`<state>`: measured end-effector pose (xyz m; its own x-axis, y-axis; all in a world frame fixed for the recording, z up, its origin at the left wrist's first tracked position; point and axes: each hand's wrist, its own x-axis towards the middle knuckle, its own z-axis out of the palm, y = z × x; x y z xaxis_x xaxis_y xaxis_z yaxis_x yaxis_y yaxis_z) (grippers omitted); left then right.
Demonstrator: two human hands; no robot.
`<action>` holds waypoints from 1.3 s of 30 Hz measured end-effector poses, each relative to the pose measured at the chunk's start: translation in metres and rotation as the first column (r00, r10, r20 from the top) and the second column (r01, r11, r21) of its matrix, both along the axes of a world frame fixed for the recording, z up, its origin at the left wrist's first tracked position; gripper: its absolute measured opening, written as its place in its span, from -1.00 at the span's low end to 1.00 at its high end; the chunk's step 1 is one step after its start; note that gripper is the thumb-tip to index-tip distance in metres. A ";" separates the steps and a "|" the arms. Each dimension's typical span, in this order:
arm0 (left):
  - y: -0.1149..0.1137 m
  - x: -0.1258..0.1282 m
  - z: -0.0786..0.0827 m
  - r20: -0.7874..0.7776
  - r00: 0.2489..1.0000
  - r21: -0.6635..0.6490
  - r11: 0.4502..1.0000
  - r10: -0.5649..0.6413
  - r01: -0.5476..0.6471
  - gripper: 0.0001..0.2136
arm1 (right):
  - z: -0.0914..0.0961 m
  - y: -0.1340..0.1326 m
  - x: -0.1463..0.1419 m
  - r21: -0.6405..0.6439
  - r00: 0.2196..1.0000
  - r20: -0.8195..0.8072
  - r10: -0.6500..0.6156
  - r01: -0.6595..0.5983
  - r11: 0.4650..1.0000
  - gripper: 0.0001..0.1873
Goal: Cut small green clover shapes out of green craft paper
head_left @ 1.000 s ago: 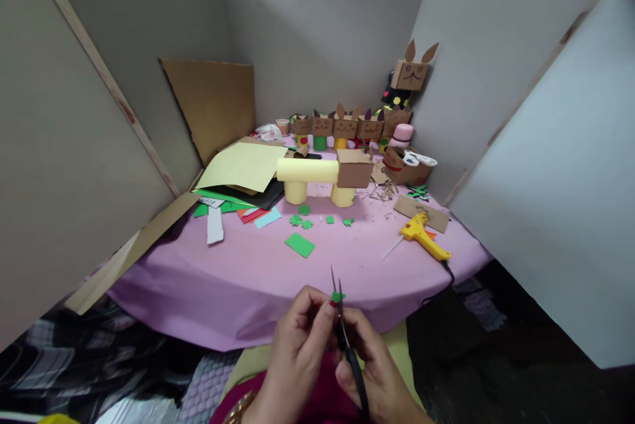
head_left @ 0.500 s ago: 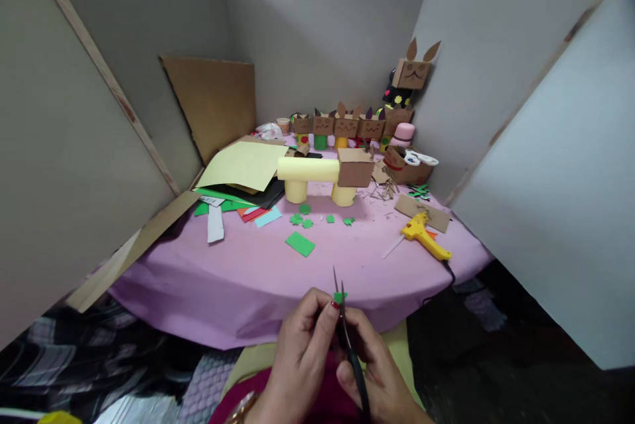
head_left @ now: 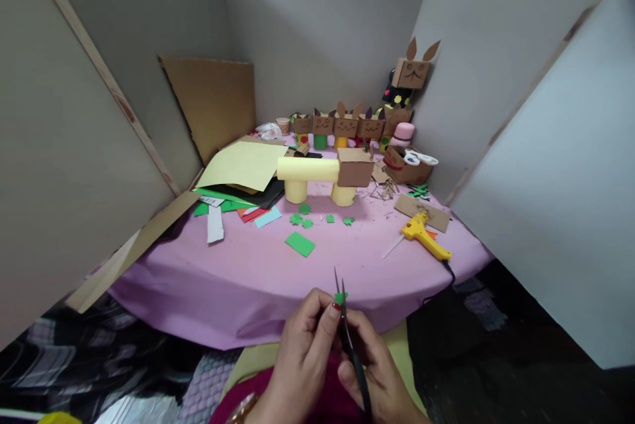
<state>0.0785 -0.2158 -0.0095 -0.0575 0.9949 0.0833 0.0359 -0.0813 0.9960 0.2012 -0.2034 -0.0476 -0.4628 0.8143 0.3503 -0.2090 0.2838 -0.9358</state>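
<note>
Between thumb and fingers my left hand (head_left: 306, 344) pinches a small green foam piece (head_left: 340, 297). My right hand (head_left: 378, 364) is wrapped round a pair of black-handled scissors (head_left: 353, 351), whose slightly parted blades point away from me with the green piece between them. Both hands are close together above my lap, before the table's near edge. Past them on the table lie a green rectangle (head_left: 300, 244) and several small green flower-like cutouts (head_left: 307, 223). Behind those stands a pale yellow paper figure (head_left: 308, 169) of rolled tubes, with a brown cardboard box (head_left: 355, 168) at its right end.
A yellow glue gun (head_left: 424, 237) lies at right beside a cardboard strip (head_left: 431, 213). White-handled scissors (head_left: 419, 158) rest on a cardboard box (head_left: 404, 169). Coloured sheets (head_left: 243, 166) are piled at left. Box-headed animal figures (head_left: 346, 125) line the back. Grey panels (head_left: 317, 34) enclose the table.
Both hands, the scissors and the green piece have shifted very slightly to the right. The things on the table stay where they were.
</note>
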 end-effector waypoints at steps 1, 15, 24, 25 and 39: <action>0.000 0.000 0.000 0.000 1.000 0.002 1.000 -0.005 0.005 -0.77 | 0.000 0.000 0.000 0.003 1.000 0.005 -0.003 0.003 1.000 -0.61; -0.002 -0.002 0.001 -0.054 0.998 0.039 0.998 -0.043 0.045 -0.77 | -0.007 0.001 0.003 0.076 0.999 0.031 -0.029 0.027 0.997 -0.58; 0.001 -0.001 -0.001 -0.010 0.999 0.020 0.998 -0.053 0.053 -0.77 | -0.008 -0.001 0.003 0.088 0.998 0.036 -0.046 0.043 0.995 -0.59; 0.001 -0.001 0.000 -0.013 0.999 0.021 0.999 -0.048 0.049 -0.77 | -0.008 0.000 0.003 0.091 0.998 0.042 -0.052 0.048 0.995 -0.58; 0.001 -0.010 0.011 -0.057 0.995 0.029 0.996 -0.084 0.086 -0.78 | -0.016 -0.003 0.008 0.003 0.988 0.133 -0.084 0.084 0.996 -0.51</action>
<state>0.0681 -0.2152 0.0019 0.0328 0.9929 0.1147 0.0828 -0.1171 0.9897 0.2088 -0.2066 -0.0637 -0.4350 0.8531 0.2879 -0.0582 0.2925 -0.9545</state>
